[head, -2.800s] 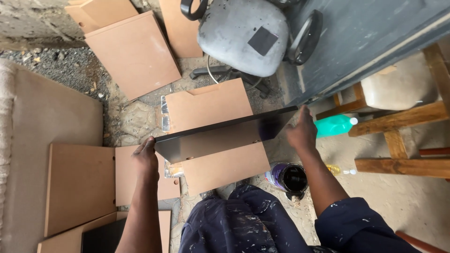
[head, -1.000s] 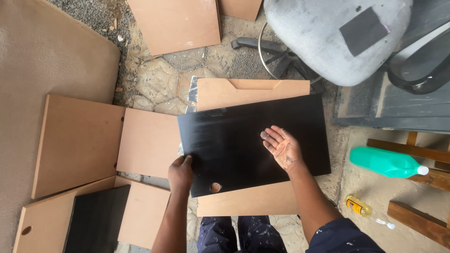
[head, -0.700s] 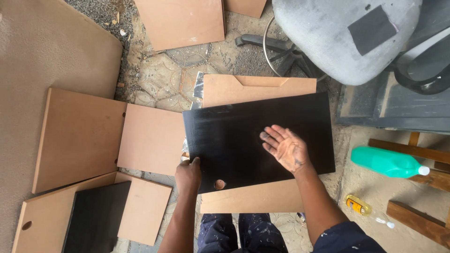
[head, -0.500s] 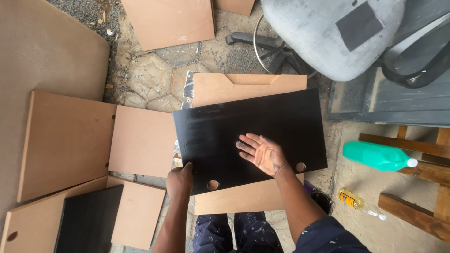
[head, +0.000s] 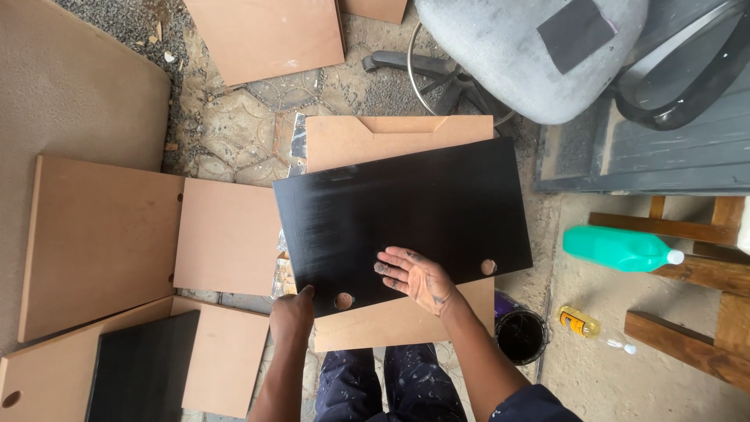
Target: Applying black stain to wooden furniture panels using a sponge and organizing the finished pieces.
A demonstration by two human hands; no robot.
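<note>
Black painted board (head: pixel 402 219) lies flat over a brown panel (head: pixel 394 137) on the ground, long axis running left-right. Left hand (head: pixel 293 309) clamps its near-left corner; right hand (head: pixel 418 277), fingers spread apart, rests palm-up on its near edge, nearer the middle.

floor: rough stone and gravel (head: pixel 234 133) | furniture: grey office chair (head: pixel 516 55) – wooden frame (head: pixel 687 270) | light: daylight

Soft even daylight, faint shadows, dull sheen on the black panel (head: pixel 402 215), sharp focus, slight wide-angle edge distortion
</note>
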